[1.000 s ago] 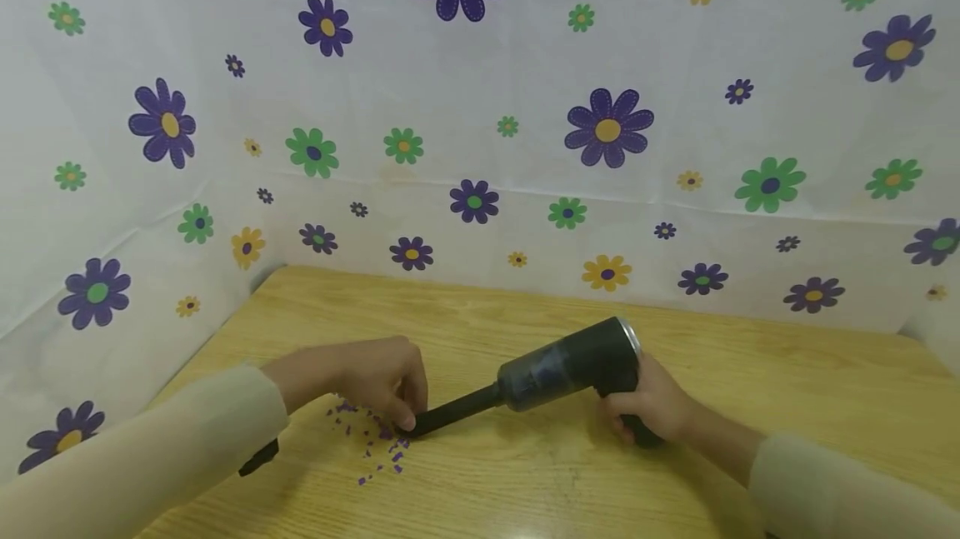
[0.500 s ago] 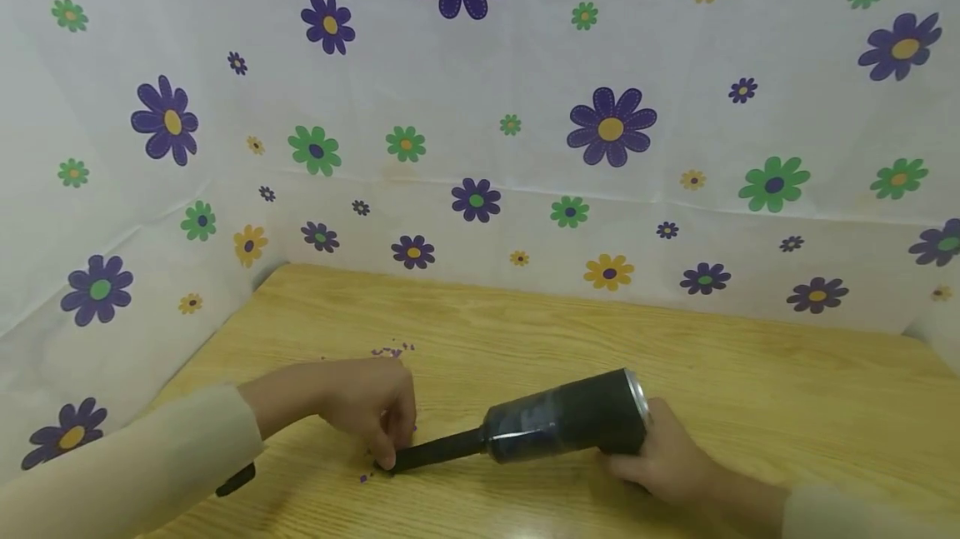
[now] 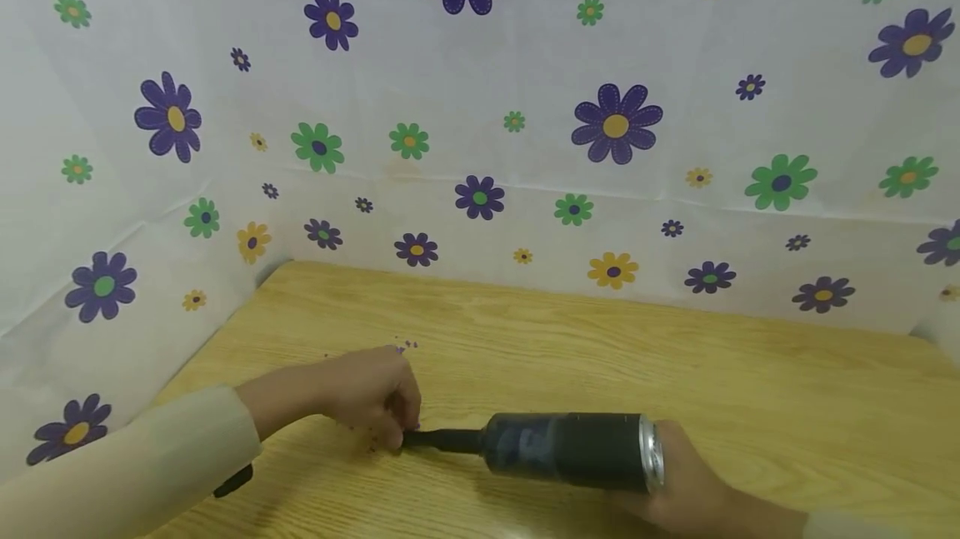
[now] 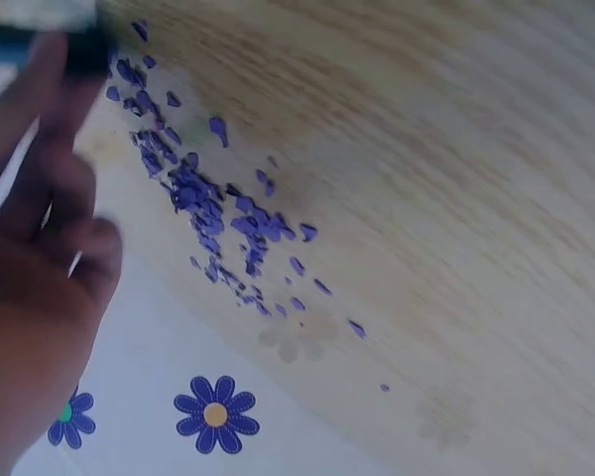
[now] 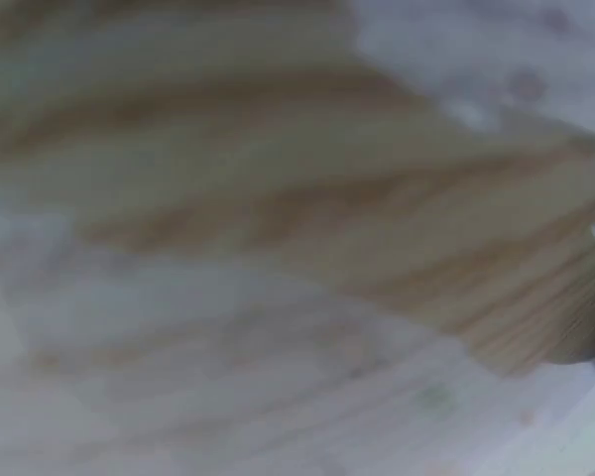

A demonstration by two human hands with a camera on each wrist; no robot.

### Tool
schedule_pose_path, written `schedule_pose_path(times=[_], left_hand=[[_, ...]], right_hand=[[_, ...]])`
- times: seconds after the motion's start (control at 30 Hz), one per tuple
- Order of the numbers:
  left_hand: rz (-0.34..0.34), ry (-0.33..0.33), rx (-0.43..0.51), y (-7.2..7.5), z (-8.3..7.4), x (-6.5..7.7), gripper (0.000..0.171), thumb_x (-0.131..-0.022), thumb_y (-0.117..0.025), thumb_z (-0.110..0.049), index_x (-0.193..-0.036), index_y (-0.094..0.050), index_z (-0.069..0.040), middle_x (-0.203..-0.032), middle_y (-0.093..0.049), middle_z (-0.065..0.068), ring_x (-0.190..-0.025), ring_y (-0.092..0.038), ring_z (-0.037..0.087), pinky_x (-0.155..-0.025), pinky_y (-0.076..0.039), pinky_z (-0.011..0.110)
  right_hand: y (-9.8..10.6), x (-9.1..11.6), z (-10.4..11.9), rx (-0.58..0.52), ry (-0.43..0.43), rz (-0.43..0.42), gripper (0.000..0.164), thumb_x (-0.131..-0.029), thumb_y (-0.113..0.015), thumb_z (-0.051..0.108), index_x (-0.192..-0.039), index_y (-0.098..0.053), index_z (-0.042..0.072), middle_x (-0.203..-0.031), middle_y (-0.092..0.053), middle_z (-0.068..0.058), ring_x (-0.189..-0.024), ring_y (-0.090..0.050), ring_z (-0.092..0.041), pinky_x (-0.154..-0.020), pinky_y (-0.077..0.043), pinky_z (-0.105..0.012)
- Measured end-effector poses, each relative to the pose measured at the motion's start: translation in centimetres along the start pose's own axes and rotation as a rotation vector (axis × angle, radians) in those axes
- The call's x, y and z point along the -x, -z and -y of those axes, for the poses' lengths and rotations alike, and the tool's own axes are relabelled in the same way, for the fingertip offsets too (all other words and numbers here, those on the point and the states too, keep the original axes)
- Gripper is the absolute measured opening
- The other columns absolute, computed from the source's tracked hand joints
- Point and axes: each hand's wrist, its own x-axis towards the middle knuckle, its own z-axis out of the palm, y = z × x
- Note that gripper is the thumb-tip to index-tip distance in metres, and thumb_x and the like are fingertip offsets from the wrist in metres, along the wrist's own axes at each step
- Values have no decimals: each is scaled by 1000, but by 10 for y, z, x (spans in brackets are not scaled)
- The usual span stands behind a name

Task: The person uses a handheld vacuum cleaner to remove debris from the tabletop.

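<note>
A black handheld vacuum cleaner (image 3: 566,449) with a clear, see-through front section lies across the head view, its narrow nozzle (image 3: 453,440) pointing left. My left hand (image 3: 367,396) pinches the nozzle near its tip with thumb and fingers, close above the wood. At the other end, my right hand (image 3: 686,489) grips the handle, which is mostly hidden behind the body. Purple scraps (image 4: 198,203) lie scattered beside the nozzle in the left wrist view. In the head view only a few scraps show around the left hand, which covers others.
A wood-grain tabletop (image 3: 675,364) spreads beneath everything. White cloth (image 3: 525,56) printed with flowers rises along the back and left side. The right wrist view is mostly blurred tabletop (image 5: 278,198).
The vacuum cleaner's body has come nearer to me and now lies level across the view instead of slanting. The nozzle tip moved nearer, then back away a little, both hands moving with it.
</note>
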Motion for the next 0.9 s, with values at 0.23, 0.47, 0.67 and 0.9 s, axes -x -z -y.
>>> schedule_pose_path(times=[0.23,0.47,0.67,0.9], left_hand=[[-168,-55,-196,2,7,-16,8,-81,-82,-14,-88,-79,-17,-83,-73,-11,-71,-59,-4,-66,-53,17],[-175,-29,-177,17,5,-24,5,-89,-74,-13,-92,-76,-17,-86,-69,-11,-77,-57,2,-72,-51,23],[-117,51,136,21,8,-37,19,-100,-53,-13,-109,-70,-12,-103,-69,-3,-103,-63,17,-99,-49,47],[-58,94,216,18,12,-51,27,-103,-47,-11,-116,-71,-11,-107,-72,-2,-114,-62,22,-109,-42,54]], right_hand=[[10,-4,-5,103,-130,-74,43,-69,-82,-6,-108,-68,7,-97,-75,-7,-86,-71,-12,-79,-56,-19],[29,-22,9,-220,-643,-65,32,-82,-72,-3,-110,-57,-5,-71,-66,-2,-55,-62,-12,-50,-56,-34],[49,-28,-2,-506,-882,-57,12,-86,-59,-2,-95,-51,-4,-62,-57,-1,-47,-54,-12,-45,-53,-31],[54,-23,-7,-593,-989,-54,11,-87,-58,2,-95,-51,2,-63,-56,0,-48,-53,-13,-48,-51,-27]])
